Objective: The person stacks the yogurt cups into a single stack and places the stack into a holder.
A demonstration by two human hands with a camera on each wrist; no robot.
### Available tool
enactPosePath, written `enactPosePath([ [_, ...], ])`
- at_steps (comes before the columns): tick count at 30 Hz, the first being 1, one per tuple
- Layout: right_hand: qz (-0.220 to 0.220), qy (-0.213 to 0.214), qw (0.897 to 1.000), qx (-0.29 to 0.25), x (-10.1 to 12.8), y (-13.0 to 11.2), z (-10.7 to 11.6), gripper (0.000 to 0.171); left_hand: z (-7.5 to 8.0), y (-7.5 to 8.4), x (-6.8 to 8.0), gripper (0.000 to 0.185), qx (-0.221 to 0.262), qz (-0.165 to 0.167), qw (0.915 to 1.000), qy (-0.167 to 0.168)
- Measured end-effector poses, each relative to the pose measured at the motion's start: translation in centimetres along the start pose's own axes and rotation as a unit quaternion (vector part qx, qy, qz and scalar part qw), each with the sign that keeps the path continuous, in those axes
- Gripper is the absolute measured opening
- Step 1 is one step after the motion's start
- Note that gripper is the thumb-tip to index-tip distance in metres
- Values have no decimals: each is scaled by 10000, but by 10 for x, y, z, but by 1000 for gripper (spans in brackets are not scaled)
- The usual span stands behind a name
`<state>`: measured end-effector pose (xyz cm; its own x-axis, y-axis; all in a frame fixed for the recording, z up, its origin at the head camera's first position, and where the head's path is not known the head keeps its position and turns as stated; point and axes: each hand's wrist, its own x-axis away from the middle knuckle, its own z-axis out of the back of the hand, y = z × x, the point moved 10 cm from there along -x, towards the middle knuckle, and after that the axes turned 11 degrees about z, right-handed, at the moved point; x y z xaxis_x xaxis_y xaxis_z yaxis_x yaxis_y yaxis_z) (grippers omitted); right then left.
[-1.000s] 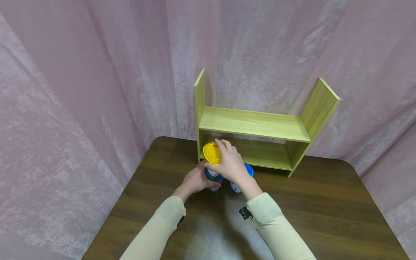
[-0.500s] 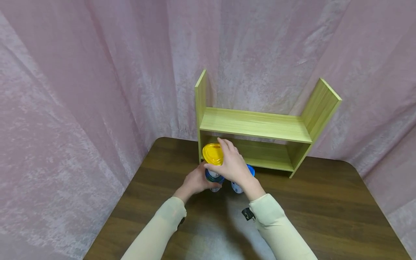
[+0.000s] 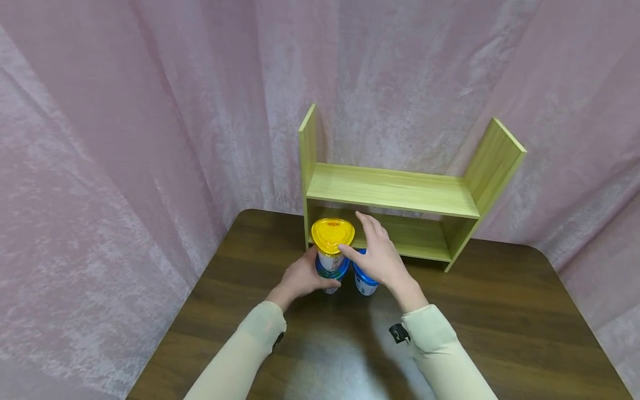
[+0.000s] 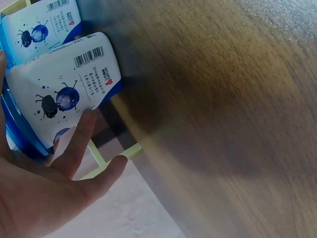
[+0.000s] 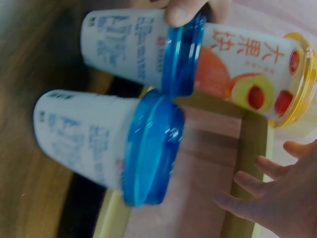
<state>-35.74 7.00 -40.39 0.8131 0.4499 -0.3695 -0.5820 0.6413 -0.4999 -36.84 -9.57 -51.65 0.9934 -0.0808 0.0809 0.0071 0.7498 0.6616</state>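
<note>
The right hand (image 3: pixel 382 258) has just let go of the yellow cup (image 3: pixel 331 236) and drawn off to its right; its fingers are spread and grip nothing, though I cannot tell whether the thumb still brushes the lid's edge. That seems to mean the stack of 2 can bear itself: the yellow cup stands upright on the lower cup (image 5: pixel 129 47), over its blue lid (image 5: pixel 183 62), in front of the shelf (image 3: pixel 392 189). The left hand (image 3: pixel 299 276) stays curled round the lower cup, thumb to the front, fingers behind, probably steadying the base. The other cup (image 5: pixel 94 141), also blue-lidded, stands upright on the table (image 3: pixel 500 311) just to the right. The yellow cup has a glossy yellow lid (image 5: pixel 296 89), and a label with fruit pictures and red characters; both blue-lidded cups are white, with small dark insect drawings and blue trim at the base.
</note>
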Motion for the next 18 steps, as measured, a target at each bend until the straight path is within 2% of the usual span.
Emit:
enactPosePath([
  [11, -245, -95, 9996, 129, 20, 31, 1, 92, 1, 1, -1, 97, 33, 13, 10000, 19],
  [18, -336, -327, 9984, 314, 33, 51, -12, 94, 2, 4, 1, 95, 86, -26, 10000, 39],
])
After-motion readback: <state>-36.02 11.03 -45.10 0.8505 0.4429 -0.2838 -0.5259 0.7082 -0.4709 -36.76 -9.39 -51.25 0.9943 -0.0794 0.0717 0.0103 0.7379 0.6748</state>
